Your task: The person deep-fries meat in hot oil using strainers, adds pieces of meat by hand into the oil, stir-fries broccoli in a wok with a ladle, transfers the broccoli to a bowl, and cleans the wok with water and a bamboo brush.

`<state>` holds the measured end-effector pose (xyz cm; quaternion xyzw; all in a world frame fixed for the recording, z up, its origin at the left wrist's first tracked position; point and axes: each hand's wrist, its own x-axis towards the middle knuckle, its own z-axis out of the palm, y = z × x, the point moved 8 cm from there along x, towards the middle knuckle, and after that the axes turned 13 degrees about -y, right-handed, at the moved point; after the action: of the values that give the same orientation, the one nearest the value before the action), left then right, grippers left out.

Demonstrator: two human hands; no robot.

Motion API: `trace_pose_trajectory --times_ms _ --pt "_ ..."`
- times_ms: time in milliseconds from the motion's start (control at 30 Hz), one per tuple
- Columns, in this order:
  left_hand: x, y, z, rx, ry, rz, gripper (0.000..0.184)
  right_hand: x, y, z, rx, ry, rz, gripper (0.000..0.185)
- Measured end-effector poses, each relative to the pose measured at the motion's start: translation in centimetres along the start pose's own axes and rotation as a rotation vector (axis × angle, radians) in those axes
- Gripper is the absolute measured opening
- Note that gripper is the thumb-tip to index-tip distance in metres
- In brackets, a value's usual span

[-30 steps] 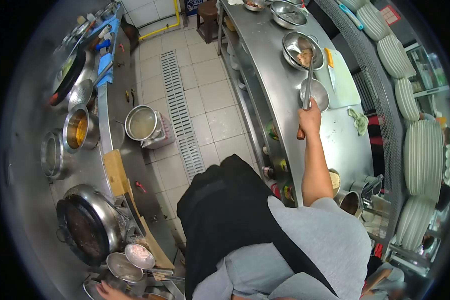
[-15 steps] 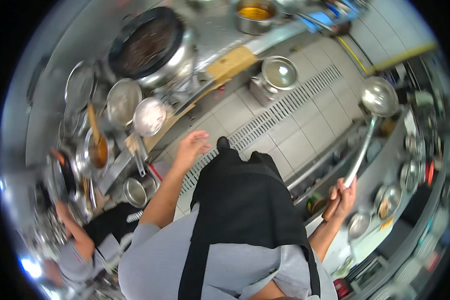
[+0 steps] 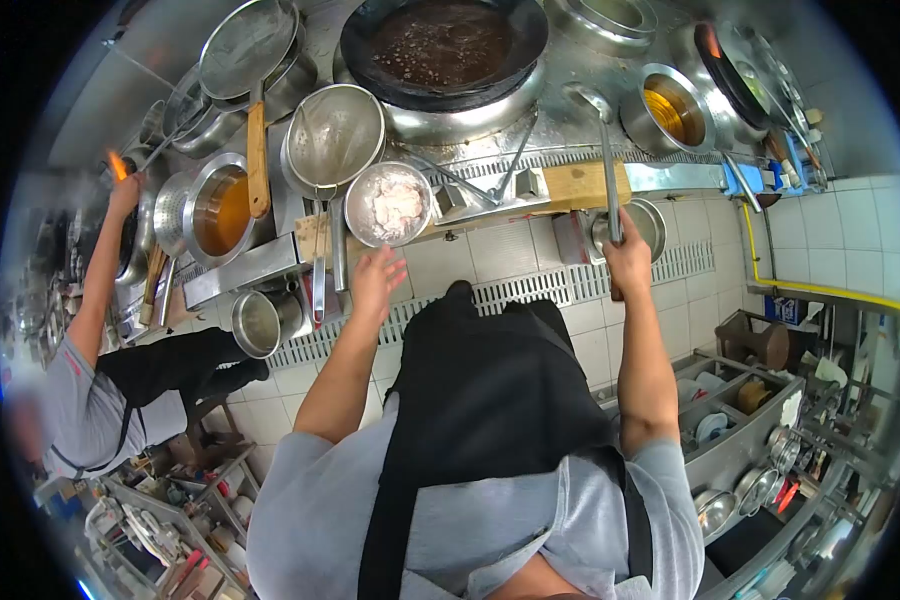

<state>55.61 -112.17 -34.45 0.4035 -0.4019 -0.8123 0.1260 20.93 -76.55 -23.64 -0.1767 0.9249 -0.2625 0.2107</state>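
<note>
My right hand [image 3: 628, 258] is wrapped round the handle of a long metal ladle [image 3: 608, 160], whose bowl is over the stove top. To its left, my left hand [image 3: 375, 285] is empty with its fingers apart, just below a metal bowl of pale floured pieces [image 3: 395, 205]. A black wok [image 3: 445, 50] of dark bubbling oil sits on the stove beyond the hands. A round strainer [image 3: 335, 135] lies beside the bowl. Behind the ladle is a pot of yellow liquid [image 3: 670, 112].
A co-worker [image 3: 90, 370] stands at the far left, one arm stretched toward the stove. A pot of orange liquid [image 3: 222, 212] and a wooden-handled strainer [image 3: 248, 50] are left. Below the counter stand two pots [image 3: 257, 325], [image 3: 645, 230]. Shelving [image 3: 730, 400] is at the right.
The view has turned from the steel table to the stove. My right hand has brought the ladle over to the stove side. My left hand is now close to the bowl of floured pieces.
</note>
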Motion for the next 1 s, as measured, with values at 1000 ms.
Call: trace_pose_trajectory --times_ms 1000 --pt "-11.9 -0.8 15.7 -0.175 0.429 0.322 0.009 2.4 -24.2 11.6 0.811 -1.280 -0.558 0.045"
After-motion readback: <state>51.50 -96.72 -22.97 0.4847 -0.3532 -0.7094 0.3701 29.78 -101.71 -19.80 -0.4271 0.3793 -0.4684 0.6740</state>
